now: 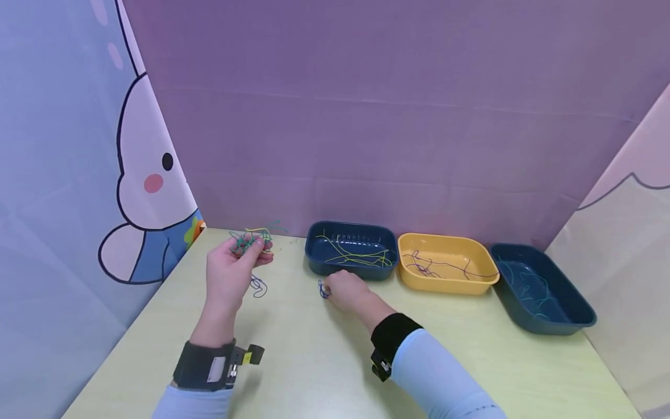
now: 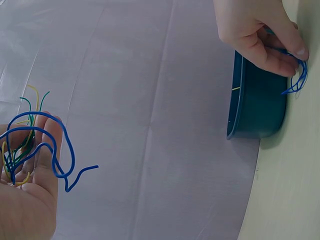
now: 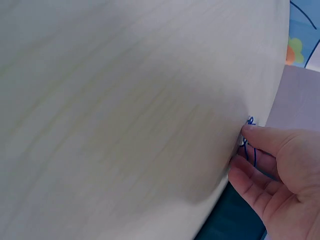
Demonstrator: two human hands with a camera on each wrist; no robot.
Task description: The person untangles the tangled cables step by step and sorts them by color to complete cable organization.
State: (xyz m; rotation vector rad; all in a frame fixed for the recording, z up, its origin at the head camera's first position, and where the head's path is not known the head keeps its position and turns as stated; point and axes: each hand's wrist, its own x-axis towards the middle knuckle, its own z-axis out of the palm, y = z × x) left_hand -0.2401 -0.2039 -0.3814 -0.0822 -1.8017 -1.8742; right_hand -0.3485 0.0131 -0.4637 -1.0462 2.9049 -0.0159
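Note:
My left hand [image 1: 228, 272] is raised over the left of the table, holding a tangled bundle of thin green and yellow wires [image 1: 243, 241] between thumb and fingers. A looped blue wire [image 2: 73, 155] hangs out of that same hand. My right hand [image 1: 345, 289] is low at the table, just in front of the left dark blue tray [image 1: 314, 263]. Its thumb and fingertips pinch a small coil of blue wire [image 1: 323, 290], close over the tabletop. The right wrist view shows this blue wire [image 3: 254, 156] between the thumb and fingers, partly hidden by them.
Yellow wires [image 1: 361, 256] lie in the left dark blue tray. Beside it, a yellow tray [image 1: 445, 286] holds purple wires [image 1: 423, 267]. At the right, another dark blue tray [image 1: 560, 327] contains green wires [image 1: 539, 291]. A purple cloth backdrop [image 1: 387, 128] rises behind the table [image 1: 293, 361].

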